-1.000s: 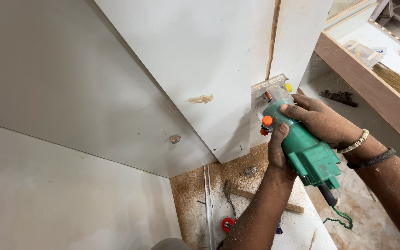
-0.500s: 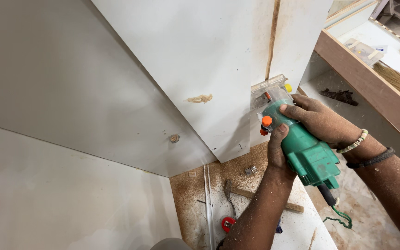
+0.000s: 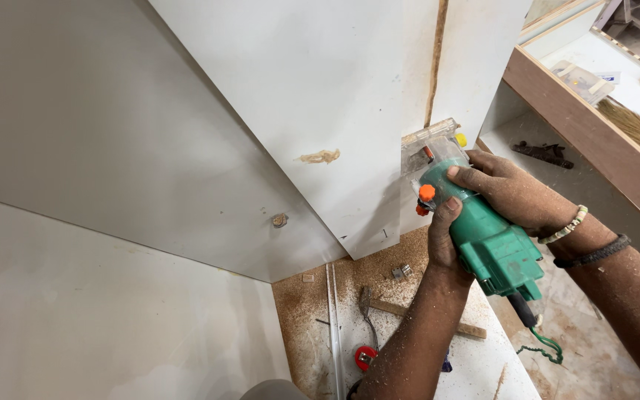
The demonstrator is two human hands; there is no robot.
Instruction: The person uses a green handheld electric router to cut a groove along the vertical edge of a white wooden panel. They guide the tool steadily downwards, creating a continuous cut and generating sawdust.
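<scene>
A green hand-held trimmer router (image 3: 492,246) with an orange knob and a clear base (image 3: 432,142) presses against a white laminated panel (image 3: 312,96), at the lower end of a brown routed groove (image 3: 434,59). My left hand (image 3: 442,241) wraps the tool's body from below. My right hand (image 3: 509,194), dusted with sawdust and wearing wrist bands, grips it from above. Its dark cord (image 3: 533,326) hangs down behind the tool.
Sawdust covers the floor board (image 3: 320,296) below, where a wooden-handled hammer (image 3: 409,311), a red round object (image 3: 365,357) and a metal strip (image 3: 332,318) lie. A wooden shelf edge (image 3: 579,126) runs at right, with a broom (image 3: 638,126) and a dark tool (image 3: 538,152).
</scene>
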